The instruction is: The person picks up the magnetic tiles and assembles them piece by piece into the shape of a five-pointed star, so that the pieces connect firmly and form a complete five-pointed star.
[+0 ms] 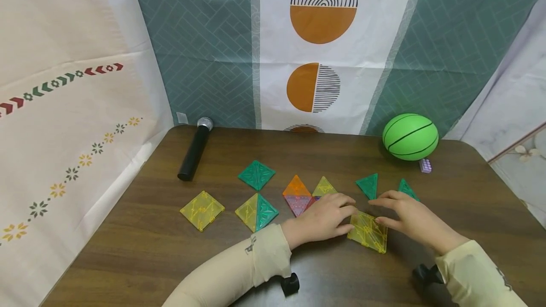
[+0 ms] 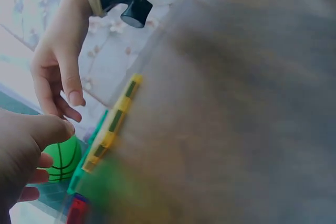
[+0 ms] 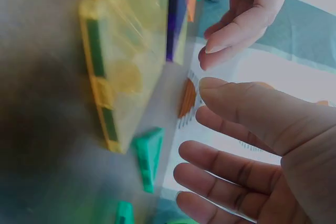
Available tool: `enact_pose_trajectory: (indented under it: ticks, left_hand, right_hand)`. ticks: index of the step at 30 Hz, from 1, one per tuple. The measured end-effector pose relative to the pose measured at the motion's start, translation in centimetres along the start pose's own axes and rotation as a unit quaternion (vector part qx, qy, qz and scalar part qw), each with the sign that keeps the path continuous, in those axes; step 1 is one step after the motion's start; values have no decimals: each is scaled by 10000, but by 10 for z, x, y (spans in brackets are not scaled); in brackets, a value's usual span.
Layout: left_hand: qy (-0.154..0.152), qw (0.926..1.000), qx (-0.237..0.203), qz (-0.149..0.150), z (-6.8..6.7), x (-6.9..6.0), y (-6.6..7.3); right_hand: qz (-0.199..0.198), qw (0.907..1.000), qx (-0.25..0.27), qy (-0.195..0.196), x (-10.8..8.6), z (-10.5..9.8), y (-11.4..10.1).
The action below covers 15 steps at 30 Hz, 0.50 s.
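A yellow translucent piece (image 1: 368,232) lies on the table between the two hands in the head view. My left hand (image 1: 323,218) is at its left, fingers spread and slightly bent, partly covering a red-purple triangle. My right hand (image 1: 411,217) hovers at its right with relaxed fingers. In the right wrist view the yellow piece (image 3: 128,61) lies apart from the right hand (image 3: 252,156), whose fingers are extended around nothing. The left wrist view shows the yellow piece (image 2: 113,121) edge-on, beyond the left thumb.
Green triangles (image 1: 368,186) lie behind the right hand. Orange (image 1: 297,186) and yellow (image 1: 323,186) triangles sit behind the left. Further left are green (image 1: 256,175), yellow-green (image 1: 257,212) and yellow (image 1: 202,210) diamonds, and a microphone (image 1: 196,148). A green ball (image 1: 410,137) and purple block (image 1: 425,166) stand back right.
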<state>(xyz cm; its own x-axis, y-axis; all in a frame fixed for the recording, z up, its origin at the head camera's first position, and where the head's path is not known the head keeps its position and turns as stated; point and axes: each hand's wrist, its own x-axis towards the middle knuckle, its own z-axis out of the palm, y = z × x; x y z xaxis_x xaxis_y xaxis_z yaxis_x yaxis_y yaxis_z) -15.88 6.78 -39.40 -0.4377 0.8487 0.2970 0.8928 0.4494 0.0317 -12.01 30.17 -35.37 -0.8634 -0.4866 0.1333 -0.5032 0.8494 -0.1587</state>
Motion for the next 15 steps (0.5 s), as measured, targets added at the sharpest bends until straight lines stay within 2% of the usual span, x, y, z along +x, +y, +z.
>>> enact_pose_trajectory:
  ticks: [7, 11, 15]
  left_hand:
    - [433, 9978, -105, -483, -3, 16, -8]
    - [466, 9951, -158, -853, -3, 26, -9]
    - [365, 9923, -213, -1164, 1, 36, -9]
  right_hand:
    - [207, 9995, 49, 220, 7, -13, 10]
    - [531, 9984, 47, 211, 9, -18, 16]
    - [731, 9971, 83, 190, 11, -20, 21]
